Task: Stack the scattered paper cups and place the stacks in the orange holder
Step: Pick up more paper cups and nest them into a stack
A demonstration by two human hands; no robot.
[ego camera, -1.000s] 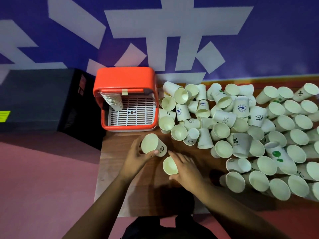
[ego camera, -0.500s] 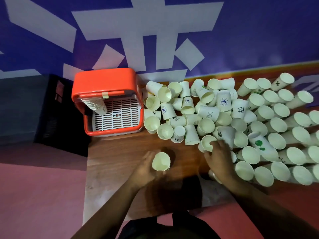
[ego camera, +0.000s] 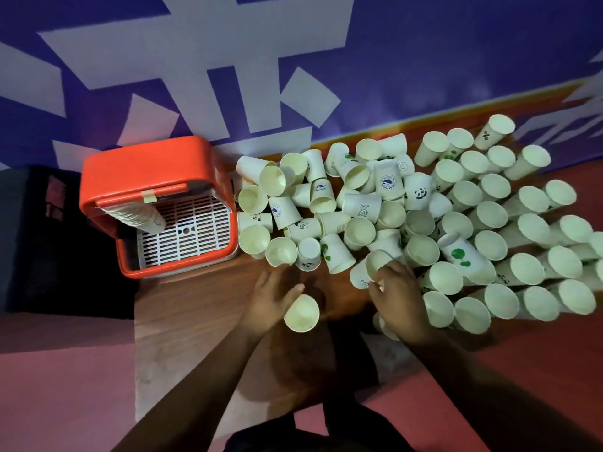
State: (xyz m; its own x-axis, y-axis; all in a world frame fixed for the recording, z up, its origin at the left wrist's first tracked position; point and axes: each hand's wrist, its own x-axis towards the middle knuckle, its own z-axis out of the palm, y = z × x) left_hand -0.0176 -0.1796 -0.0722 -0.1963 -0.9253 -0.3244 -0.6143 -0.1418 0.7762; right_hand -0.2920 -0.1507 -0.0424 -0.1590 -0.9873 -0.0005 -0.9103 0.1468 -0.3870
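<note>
At near edge of wooden table (ego camera: pixel 195 324), our left hand (ego camera: pixel 270 298) curls fingers round held cup (ego camera: pixel 301 313), mouth toward us. Single cup or several nested, we cannot tell. Right hand (ego camera: pixel 396 300) rests on loose cups (ego camera: pixel 456 223), fingers bent over next cup (ego camera: pixel 370 270) at pile's near-left edge. Orange holder (ego camera: pixel 150 168) stands far left, one stack (ego camera: pixel 140 216) lying inside. Risk, we judge: pulling next cup can roll neighbours off near edge, pile being crowded. Also paper rim can crush if we push cups together tilted
</note>
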